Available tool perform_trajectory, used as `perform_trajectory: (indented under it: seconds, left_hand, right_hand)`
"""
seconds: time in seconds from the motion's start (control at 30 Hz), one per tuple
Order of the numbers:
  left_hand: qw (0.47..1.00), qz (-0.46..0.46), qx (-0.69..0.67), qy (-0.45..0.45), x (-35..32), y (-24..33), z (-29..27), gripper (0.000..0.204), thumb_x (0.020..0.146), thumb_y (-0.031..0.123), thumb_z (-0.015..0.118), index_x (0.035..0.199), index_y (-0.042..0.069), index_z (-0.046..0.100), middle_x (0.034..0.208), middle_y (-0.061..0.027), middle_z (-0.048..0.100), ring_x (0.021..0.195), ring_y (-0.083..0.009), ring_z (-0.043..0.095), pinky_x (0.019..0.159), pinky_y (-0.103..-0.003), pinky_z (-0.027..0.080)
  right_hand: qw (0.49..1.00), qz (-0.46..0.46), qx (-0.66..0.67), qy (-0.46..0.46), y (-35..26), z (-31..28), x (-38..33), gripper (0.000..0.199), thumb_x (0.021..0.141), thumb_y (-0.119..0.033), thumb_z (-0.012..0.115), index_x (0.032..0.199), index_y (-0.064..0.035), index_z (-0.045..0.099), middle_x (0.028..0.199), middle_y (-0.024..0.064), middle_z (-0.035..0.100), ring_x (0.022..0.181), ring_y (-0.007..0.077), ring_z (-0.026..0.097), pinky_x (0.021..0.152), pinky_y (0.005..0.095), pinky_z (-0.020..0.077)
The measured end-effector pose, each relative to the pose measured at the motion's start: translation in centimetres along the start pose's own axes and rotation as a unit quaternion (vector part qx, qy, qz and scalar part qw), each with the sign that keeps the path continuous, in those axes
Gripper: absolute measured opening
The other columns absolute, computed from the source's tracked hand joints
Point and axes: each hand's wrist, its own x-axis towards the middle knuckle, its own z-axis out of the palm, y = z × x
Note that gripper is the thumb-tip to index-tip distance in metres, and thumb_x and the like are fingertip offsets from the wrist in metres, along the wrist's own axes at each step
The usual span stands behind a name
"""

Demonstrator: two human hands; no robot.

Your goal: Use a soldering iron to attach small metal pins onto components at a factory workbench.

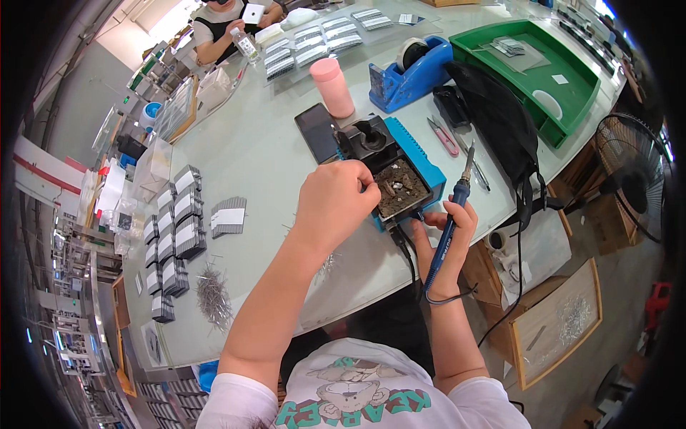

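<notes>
In my right hand (pixel 451 239) is a blue soldering iron (pixel 451 225), its tip pointing up and away from me. The fingertips of that hand also reach the near right corner of a teal soldering station (pixel 418 154). My left hand (pixel 336 196) is closed at the left edge of the station's tray (pixel 407 209); its fingertips are partly hidden, and I cannot make out what they hold. Dark brown, crumbly residue (pixel 398 187) with pale bits fills the tray. Behind it is a black iron holder (pixel 371 139).
A phone (pixel 318 132), pink bottle (pixel 333 89), blue tape dispenser (pixel 411 75), thread snips (pixel 444 137) and black bag (pixel 493 107) surround the station. A green tray (pixel 532 121) lies far right. Bundled grey strips (pixel 189 239) and loose wire pieces (pixel 213 297) lie left. A person (pixel 229 28) sits opposite.
</notes>
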Motion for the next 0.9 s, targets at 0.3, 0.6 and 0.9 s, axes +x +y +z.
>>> perform_trajectory:
  seconds: [0.3, 0.6, 0.9]
  left_hand:
    - [0.960, 0.168, 0.085, 0.207, -0.4, -1.4, 2.0, 0.002, 0.077, 0.008, 0.066, 0.077, 0.007, 0.064, 0.063, -0.0055, 0.054, 0.057, -0.0203, 0.055, 0.052, -0.033, 0.042]
    - [0.966, 0.199, -0.047, 0.157, -4.1, -2.7, 1.4, 0.014, 0.074, 0.003, 0.063, 0.088, 0.005, 0.067, 0.071, -0.0068, 0.054, 0.060, -0.0218, 0.054, 0.055, -0.033, 0.045]
    - [0.954, 0.262, 0.011, 0.146, -5.5, -2.6, 1.1, 0.023, 0.067, 0.000, 0.062, 0.089, 0.005, 0.066, 0.072, -0.0057, 0.053, 0.066, -0.0221, 0.055, 0.055, -0.035, 0.045]
  right_hand:
    - [0.999, -0.030, -0.012, 0.017, 0.0, -1.7, 0.5, 0.053, 0.073, 0.008, 0.069, 0.118, -0.0069, 0.046, 0.109, 0.0097, 0.052, 0.091, 0.0168, 0.056, 0.087, 0.0319, 0.0435]
    - [0.988, -0.087, 0.113, -0.063, -5.1, -8.0, 4.5, 0.039, 0.089, -0.031, 0.057, 0.102, 0.0058, 0.063, 0.074, 0.0104, 0.060, 0.068, 0.0183, 0.057, 0.063, 0.0270, 0.0435]
    - [0.976, -0.111, -0.005, -0.190, -7.4, -5.2, 6.8, 0.013, 0.079, -0.004, 0.062, 0.090, 0.0025, 0.066, 0.064, 0.0089, 0.056, 0.058, 0.0198, 0.051, 0.054, 0.0281, 0.0372]
